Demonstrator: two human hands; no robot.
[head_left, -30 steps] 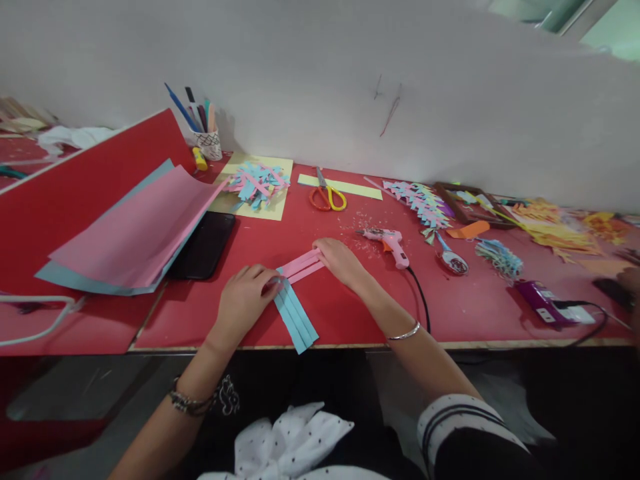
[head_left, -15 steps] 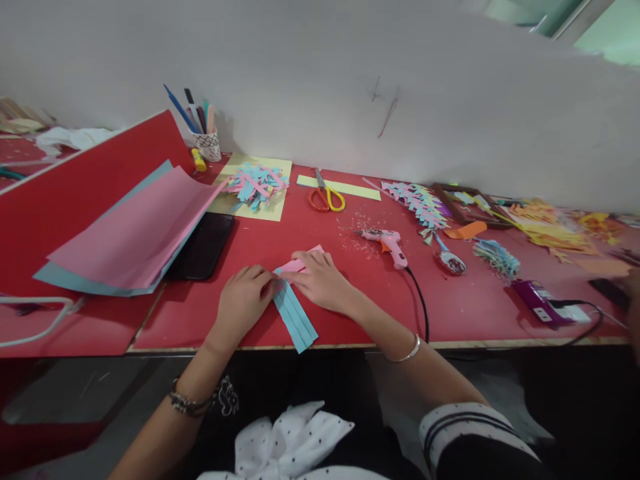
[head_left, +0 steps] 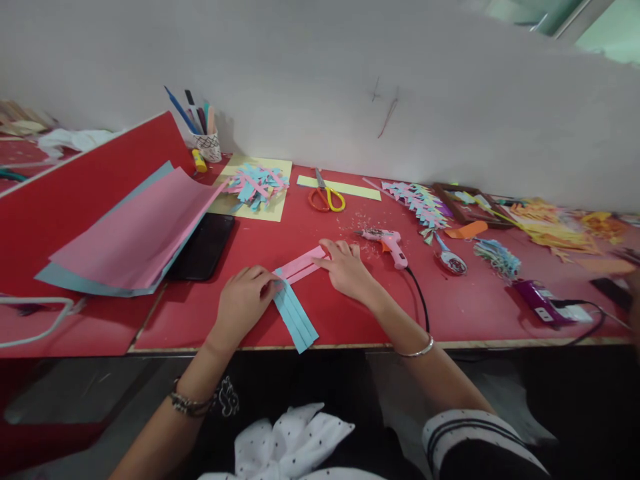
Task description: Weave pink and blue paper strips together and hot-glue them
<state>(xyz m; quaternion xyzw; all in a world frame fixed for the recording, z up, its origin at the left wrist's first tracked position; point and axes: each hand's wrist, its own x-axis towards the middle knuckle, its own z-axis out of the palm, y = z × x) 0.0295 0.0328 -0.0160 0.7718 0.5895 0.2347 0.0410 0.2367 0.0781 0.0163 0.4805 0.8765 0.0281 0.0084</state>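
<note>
My left hand (head_left: 246, 297) is closed, its fingertips pinching the corner where a folded light-blue paper strip (head_left: 296, 317) meets a pink paper strip (head_left: 301, 265). The blue strip slants toward the table's front edge and shows lengthwise creases. From that same corner the pink strip runs up to the right, with a dark lengthwise gap or crease along it. At its far end is my right hand (head_left: 350, 273), thumb and fingers closed on the pink paper. The exact grip of the fingertips on both hands is partly hidden.
Beyond my hands lie scissors (head_left: 327, 199) on a pale yellow strip, and a pink glue gun (head_left: 385, 241) with a black cord. Cut paper pieces (head_left: 257, 185) are heaped on a yellow sheet. A phone (head_left: 205, 247) and large paper sheets (head_left: 135, 227) are on the left.
My right hand has moved right along the pink strip, away from the corner, uncovering more of it. My left hand stays at the corner.
</note>
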